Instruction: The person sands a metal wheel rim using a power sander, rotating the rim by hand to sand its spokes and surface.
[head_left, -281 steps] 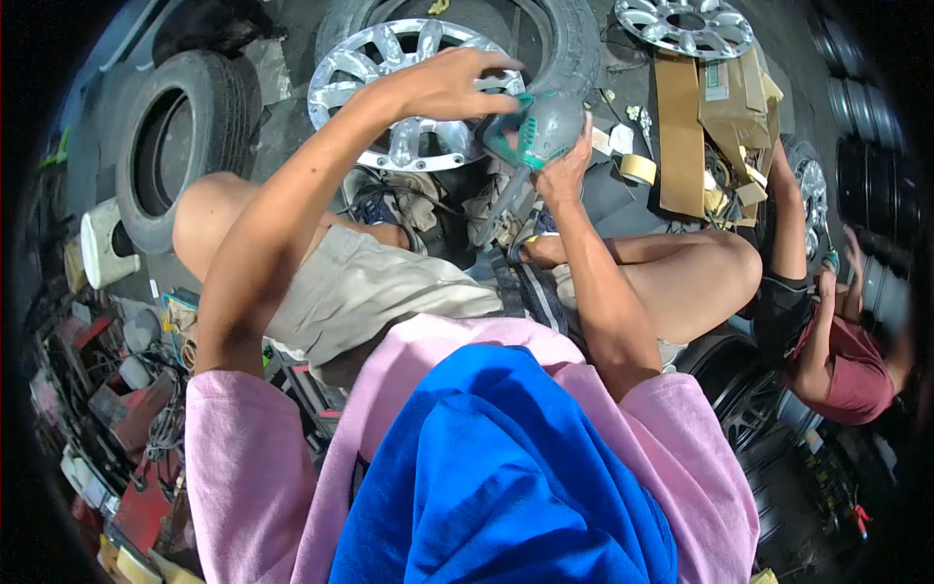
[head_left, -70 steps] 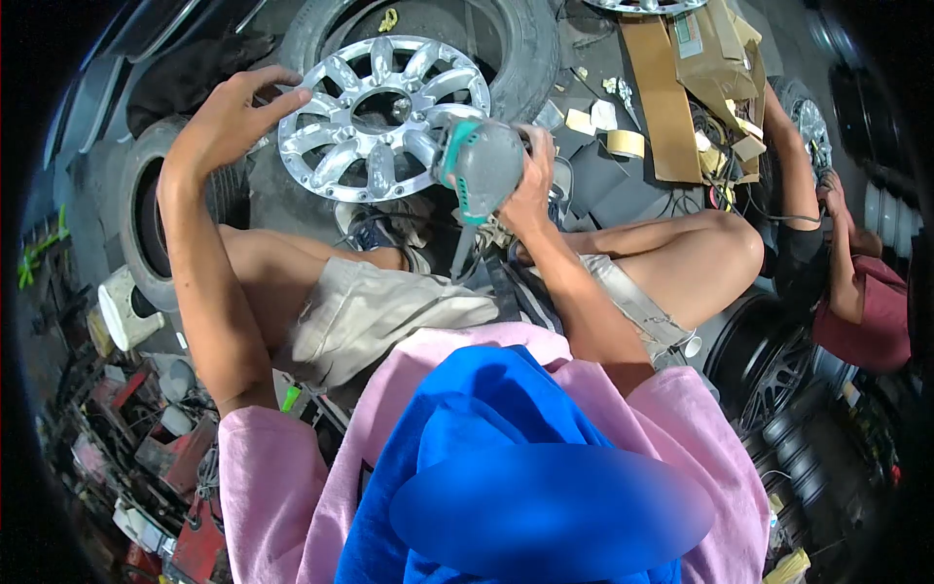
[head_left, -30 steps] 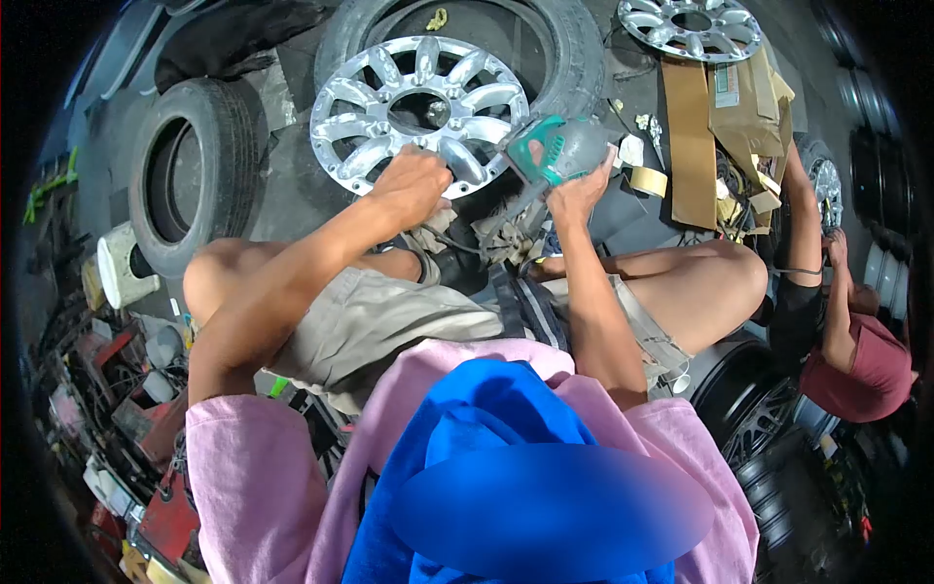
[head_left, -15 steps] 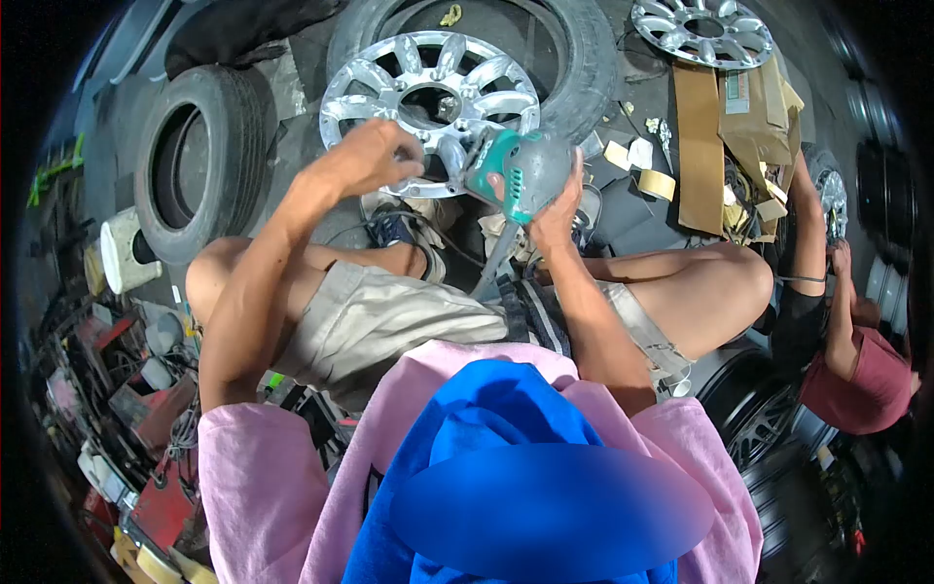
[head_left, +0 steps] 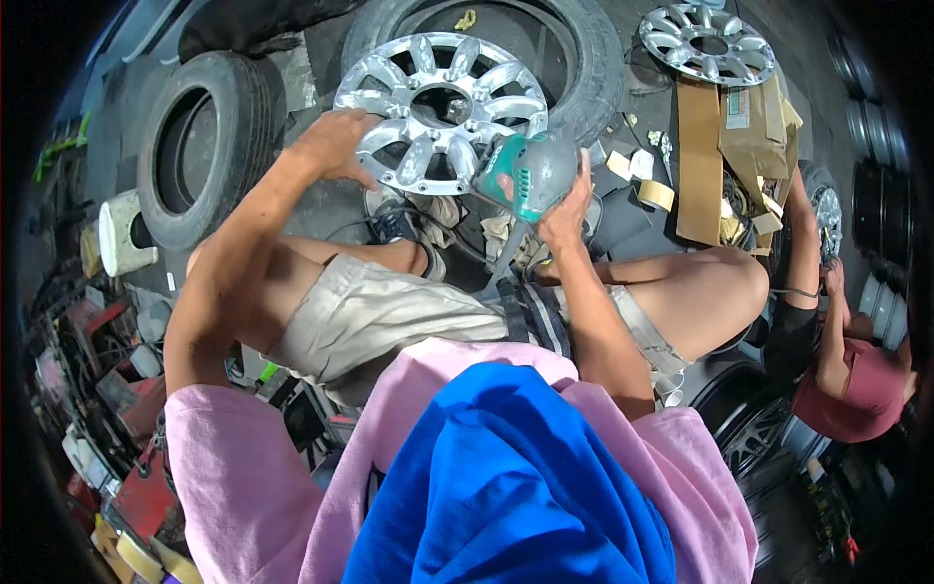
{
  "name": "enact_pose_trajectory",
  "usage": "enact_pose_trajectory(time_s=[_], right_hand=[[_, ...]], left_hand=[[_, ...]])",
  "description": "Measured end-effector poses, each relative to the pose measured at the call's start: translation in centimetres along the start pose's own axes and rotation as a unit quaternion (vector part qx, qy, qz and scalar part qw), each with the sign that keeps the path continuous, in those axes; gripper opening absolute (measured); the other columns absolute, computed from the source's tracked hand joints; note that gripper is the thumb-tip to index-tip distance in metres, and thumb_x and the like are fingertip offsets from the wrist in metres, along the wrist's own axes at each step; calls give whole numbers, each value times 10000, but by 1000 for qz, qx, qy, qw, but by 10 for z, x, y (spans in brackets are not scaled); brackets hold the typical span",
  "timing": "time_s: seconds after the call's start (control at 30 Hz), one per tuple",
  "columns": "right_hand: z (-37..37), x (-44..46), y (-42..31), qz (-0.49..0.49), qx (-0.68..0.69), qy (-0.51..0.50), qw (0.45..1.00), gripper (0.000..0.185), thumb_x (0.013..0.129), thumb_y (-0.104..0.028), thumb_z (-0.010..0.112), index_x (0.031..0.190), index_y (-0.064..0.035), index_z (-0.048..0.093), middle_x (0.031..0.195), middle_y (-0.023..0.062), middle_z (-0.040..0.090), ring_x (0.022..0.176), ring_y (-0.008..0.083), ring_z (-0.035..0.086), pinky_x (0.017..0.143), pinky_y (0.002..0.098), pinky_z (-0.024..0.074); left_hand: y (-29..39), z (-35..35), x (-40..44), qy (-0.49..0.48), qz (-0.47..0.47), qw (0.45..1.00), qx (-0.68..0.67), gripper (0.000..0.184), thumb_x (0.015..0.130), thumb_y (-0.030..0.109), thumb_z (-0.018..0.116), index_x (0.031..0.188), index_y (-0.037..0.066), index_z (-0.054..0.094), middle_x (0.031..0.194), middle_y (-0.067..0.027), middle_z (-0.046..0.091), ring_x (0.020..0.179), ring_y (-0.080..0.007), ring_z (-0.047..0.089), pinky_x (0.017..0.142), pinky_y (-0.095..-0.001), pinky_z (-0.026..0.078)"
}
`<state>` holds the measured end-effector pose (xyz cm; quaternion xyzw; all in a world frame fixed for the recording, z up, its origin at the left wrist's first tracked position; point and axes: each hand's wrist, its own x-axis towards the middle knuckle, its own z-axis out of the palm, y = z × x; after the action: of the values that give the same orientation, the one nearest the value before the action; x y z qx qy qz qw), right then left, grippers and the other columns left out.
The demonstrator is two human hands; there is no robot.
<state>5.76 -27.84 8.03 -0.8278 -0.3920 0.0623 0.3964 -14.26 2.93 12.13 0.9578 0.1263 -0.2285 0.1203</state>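
A silver multi-spoke alloy wheel point(head_left: 420, 159) lies in front of me, leaning on a large tire point(head_left: 598, 73). My left hand point(head_left: 336, 148) grips the wheel's left edge, thumb and fingers spread around it. In my right hand point(head_left: 567, 209) is a green and grey power sander point(head_left: 533, 175), held at the wheel's lower right edge. The sander's working face is turned toward the wheel, and I cannot tell whether it touches. My shoes and some crumpled cloth point(head_left: 501, 234) lie below the wheel, between my crossed legs.
Another tire point(head_left: 195, 151) stands at left near a white container point(head_left: 125, 234). At right are a second alloy wheel point(head_left: 707, 45), cardboard point(head_left: 699, 161) and a tape roll point(head_left: 657, 196). A co-worker in a maroon shirt point(head_left: 856, 391) sits far right. Red tool boxes point(head_left: 146, 492) crowd the lower left.
My left hand has come down and left from above the wheel's lower spokes onto its left edge. My right hand keeps the sander near the same spot.
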Motion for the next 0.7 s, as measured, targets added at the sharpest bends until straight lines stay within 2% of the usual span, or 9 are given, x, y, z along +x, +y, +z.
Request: enact_pose_trajectory(time_s=[0.1, 0.13, 0.17, 0.27, 0.33, 0.43, 0.5, 0.6, 0.7], right_hand=[[9, 4, 0, 32, 27, -35, 999, 686, 687, -485, 909, 1153, -19, 719, 1150, 190, 728, 1192, 385, 615, 1177, 518, 349], [17, 9, 2, 6, 22, 23, 999, 653, 663, -456, 926, 1108, -18, 734, 1163, 203, 703, 1150, 399, 619, 1095, 504, 415], [23, 12, 3, -19, 18, 82, 996, 621, 639, -428, 942, 1062, -17, 748, 1175, 216, 679, 1107, 412, 623, 1013, 490, 480], [4, 22, -14, 81, 128, 71, 986, 638, 651, -434, 940, 1077, -2, 742, 1176, 205, 699, 1108, 394, 644, 1035, 483, 478], [-7, 25, -14, 71, 95, 57, 991, 647, 647, -432, 940, 1097, -11, 741, 1183, 191, 700, 1084, 372, 657, 1022, 476, 488], [-18, 26, -7, 68, 111, 48, 990, 645, 638, -439, 944, 1079, -15, 741, 1148, 168, 683, 1061, 354, 651, 971, 458, 503], [-18, 26, -3, 34, 61, 28, 997, 656, 653, -400, 951, 1122, -9, 711, 1134, 163, 689, 1036, 320, 670, 935, 434, 520], [-10, 39, -14, -35, -7, -14, 999, 673, 672, -368, 951, 1162, 6, 682, 1134, 174, 693, 1031, 302, 685, 899, 417, 538], [12, 51, -25, -115, -27, -43, 992, 669, 682, -377, 936, 1167, 11, 685, 1131, 197, 684, 1050, 346, 673, 890, 434, 540]], left_hand=[[7, -4, -2, 15, 28, 999, -12, 985, 605, 502, 929, 1380, 18, 561, 1233, -242, 663, 1181, -407, 635, 1001, -475, 519], [10, -4, -6, 25, 20, 999, -20, 972, 613, 481, 925, 1378, 10, 552, 1176, -242, 685, 1131, -417, 655, 973, -470, 526], [13, -1, -9, 84, 47, 995, -6, 898, 625, 518, 921, 1270, -26, 615, 1129, -229, 702, 1028, -408, 700, 889, -456, 569], [34, 2, -3, 103, 11, 995, 10, 892, 649, 584, 889, 1228, -45, 632, 1104, -248, 700, 1019, -408, 702, 884, -468, 569], [54, 15, 13, 128, -8, 992, -1, 865, 667, 626, 867, 1172, -48, 668, 1033, -242, 713, 993, -407, 708, 872, -474, 573], [69, 17, 35, 90, -38, 995, -16, 805, 685, 597, 870, 1135, -46, 689, 1049, -245, 721, 1014, -411, 709, 885, -471, 575], [59, 4, 43, -31, -25, 999, -30, 783, 767, 561, 830, 1199, -71, 665, 1079, -277, 715, 1042, -441, 695, 922, -499, 552], [46, -15, 55, -41, 1, 998, -50, 678, 874, 549, 741, 1176, -56, 695, 1097, -271, 720, 1070, -444, 691, 955, -500, 543], [51, -42, 64, 104, 52, 970, -214, 611, 988, 524, 611, 1259, -19, 686, 1180, -254, 712, 1139, -440, 670, 982, -475, 540]])
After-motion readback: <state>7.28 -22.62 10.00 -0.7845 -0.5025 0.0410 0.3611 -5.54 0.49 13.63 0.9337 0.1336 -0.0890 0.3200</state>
